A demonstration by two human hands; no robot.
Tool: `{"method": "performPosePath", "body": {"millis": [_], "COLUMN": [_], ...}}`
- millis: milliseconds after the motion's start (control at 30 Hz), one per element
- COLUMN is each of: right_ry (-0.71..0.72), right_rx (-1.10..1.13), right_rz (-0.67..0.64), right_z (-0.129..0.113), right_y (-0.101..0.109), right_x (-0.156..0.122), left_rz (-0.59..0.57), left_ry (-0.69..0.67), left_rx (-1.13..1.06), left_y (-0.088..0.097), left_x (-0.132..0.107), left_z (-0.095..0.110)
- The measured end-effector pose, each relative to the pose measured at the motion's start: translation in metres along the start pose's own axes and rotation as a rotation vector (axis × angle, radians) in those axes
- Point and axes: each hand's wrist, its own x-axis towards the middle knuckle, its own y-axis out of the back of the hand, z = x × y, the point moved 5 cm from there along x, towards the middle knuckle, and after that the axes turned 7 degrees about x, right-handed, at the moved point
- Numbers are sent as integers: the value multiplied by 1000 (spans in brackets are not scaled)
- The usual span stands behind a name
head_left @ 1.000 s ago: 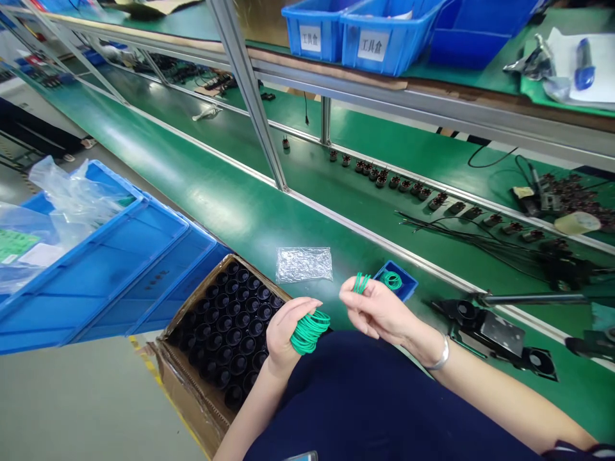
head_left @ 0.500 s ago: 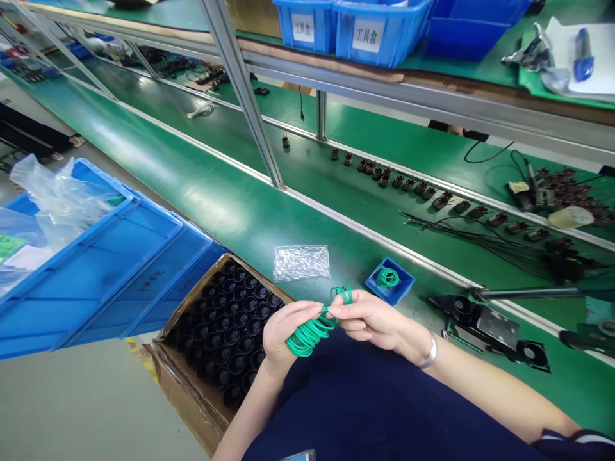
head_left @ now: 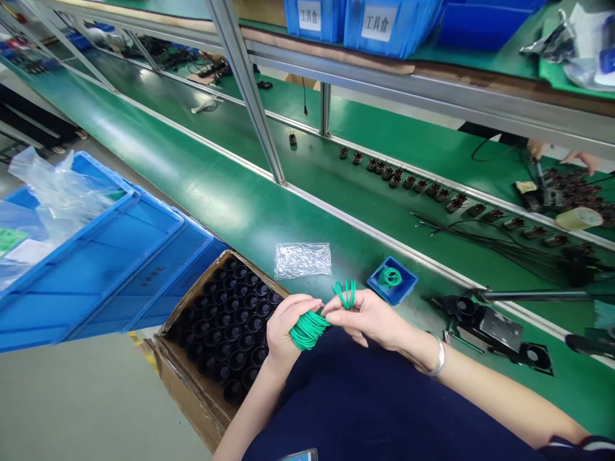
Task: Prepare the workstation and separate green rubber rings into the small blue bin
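head view: left hand (head_left: 287,328) clutches green ring bundle (head_left: 309,328), right hand (head_left: 372,315) pinches few rings (head_left: 346,293); loose pinch could drop them.

We're on a factory assembly line: a long green belt (head_left: 216,186) runs off to the far left under a metal frame (head_left: 250,96). Labelled blue bins (head_left: 384,25) line the far shelf (head_left: 432,96), and a carton of black parts (head_left: 187,390) sits near left.
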Motion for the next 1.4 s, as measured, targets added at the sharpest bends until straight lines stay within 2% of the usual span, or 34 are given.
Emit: {"method": "performPosePath", "body": {"millis": [100,200,333,500,667,767,833,900,1067,1167,1300,1400], "right_ry": [1,-24,-85,-84,-142,-53,57,119,33,6,1,59], "right_rx": [-23,61,111,117,347,400,367,292,77,41,215,336], "right_rz": [-7,-12,-85,-86,-89,20,122,150,7,23,66,192], "right_z": [7,9,7,8,10,3,-3,-6,7,13,9,-1], "right_y": [-5,-4,-6,-6,-1,11,19,20,0,-2,6,19], "right_x": [1,3,2,-1,-2,0,0,0,0,0,1,0], "left_rz": [-16,-49,-81,-108,-78,10,49,43,-32,-79,-79,16], "left_ry": [-46,-95,-167,-180,-95,62,140,158,124,112,145,303], "left_rx": [45,74,111,106,4,-130,-156,-140,-20,22,-88,-244], "left_y": [0,0,-1,-2,-1,2,3,3,-1,-3,-5,-4], "left_x": [0,-2,-5,-8,-5,-4,-3,-2,-1,-2,-4,-5], "left_z": [1,1,-1,-3,-1,-5,-7,-6,-6,-7,-8,-11]}}
